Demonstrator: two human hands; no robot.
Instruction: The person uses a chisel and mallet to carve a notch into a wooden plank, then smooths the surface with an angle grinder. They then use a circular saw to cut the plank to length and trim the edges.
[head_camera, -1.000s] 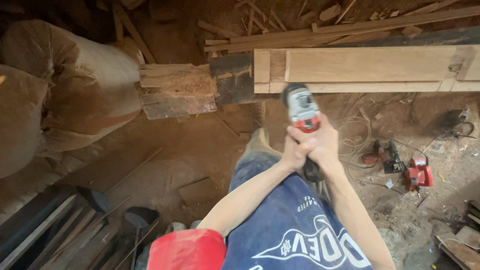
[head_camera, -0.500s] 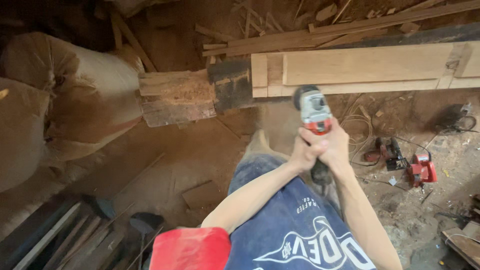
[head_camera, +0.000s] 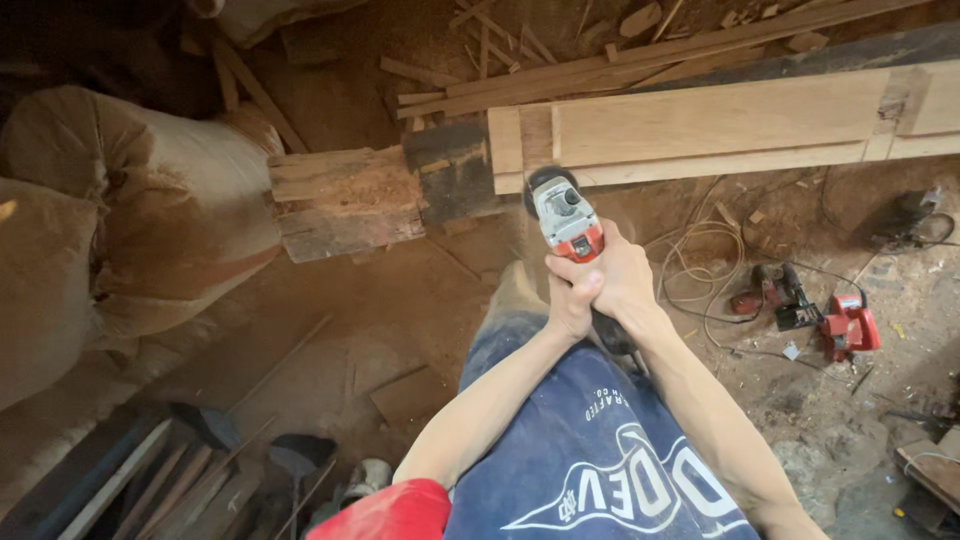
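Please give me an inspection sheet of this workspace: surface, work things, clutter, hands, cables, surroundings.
Surface: dirt floor covered with sawdust.
Work things: red and grey power tool at the edge of a long wooden beam.
Clutter: wood offcuts, a block.
Hands: left hand and right hand both grip the tool.
Cables: loose coil on the floor.
Surroundings: filled sacks, red tools, planks.
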